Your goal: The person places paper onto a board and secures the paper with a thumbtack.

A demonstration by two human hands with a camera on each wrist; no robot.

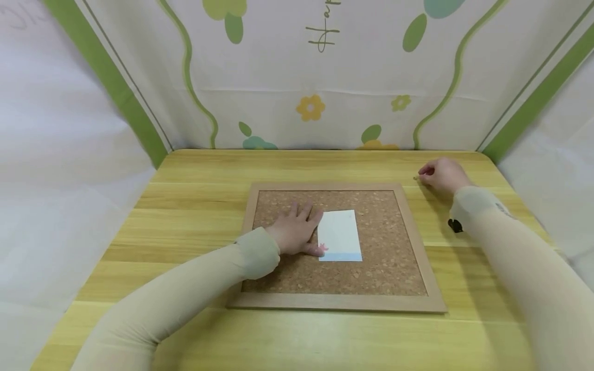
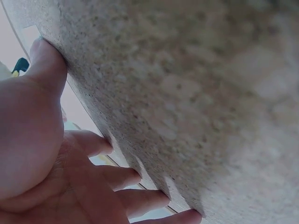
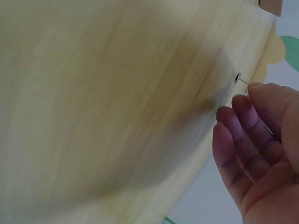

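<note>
A framed corkboard (image 1: pixel 385 273) lies flat on the wooden table. On its middle is a white card (image 1: pixel 340 232) with a pale blue strip along the bottom and a small pink figure at the lower left. My left hand (image 1: pixel 294 231) rests on the cork with fingers spread, its thumb and a fingertip at the card's left edge. Beyond the board's upper right corner, my right hand (image 1: pixel 443 174) pinches a thumbtack (image 3: pixel 238 78) by its thin pin between thumb and forefinger, just over the table. In the head view the tack is only a tiny gold speck.
The wooden table (image 1: pixel 185 221) extends around the board on every side. A white patterned cloth (image 1: pixel 278 62) hangs behind its far edge, and white cloth also hangs at both sides. A small black object (image 1: pixel 455 225) shows by the right cuff.
</note>
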